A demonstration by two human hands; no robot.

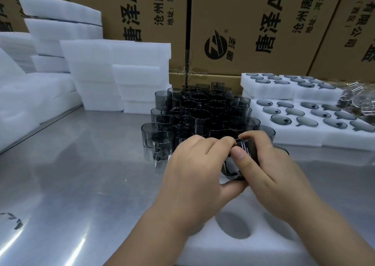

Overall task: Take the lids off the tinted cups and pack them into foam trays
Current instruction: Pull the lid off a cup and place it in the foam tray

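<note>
One tinted cup [246, 154] is in hand, held tilted just above the near foam tray [233, 249]. The left hand [194, 164] wraps it from the side with the thumb underneath. The right hand [269, 168] pinches its upper edge, fingers [241, 158] curled tight on the glass. I cannot tell whether a lid is on it.

The tray's one visible pocket [233, 225] is empty, so this tray looks barely begun. Just behind the hands, a dense pile of cups [198, 111] stands on the steel surface [81, 164]; most of the job appears to remain.

To the right, filled foam trays [294, 139] already carry rows of grey lids [281, 119], so that part seems well advanced. Blank foam stacks [101, 73] wait on the left, with cardboard boxes [253, 22] behind.
</note>
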